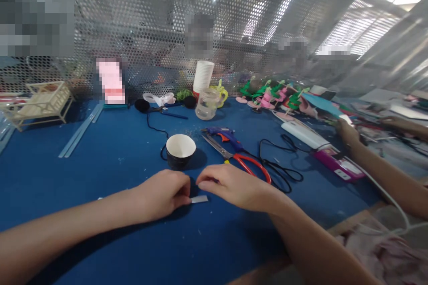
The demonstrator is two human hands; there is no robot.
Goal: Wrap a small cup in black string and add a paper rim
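Head view: pinching a white strip (200, 199) with closed thumb and fingers of the left hand (169, 190), over the blue table (180, 245), nearer than the black cup (179, 159); curling the right hand (234, 185) loosely alongside, not showing whether gripping anything.

The blue tabletop (113, 169) carries, at its middle, a dark cup (181, 160), white inside; just right of it lie red-handled scissors (230, 156) and a glue gun (223, 132), farther right a purple power strip (334, 164), at left translucent sticks (79, 136), and on the far side a clear jar (206, 106)
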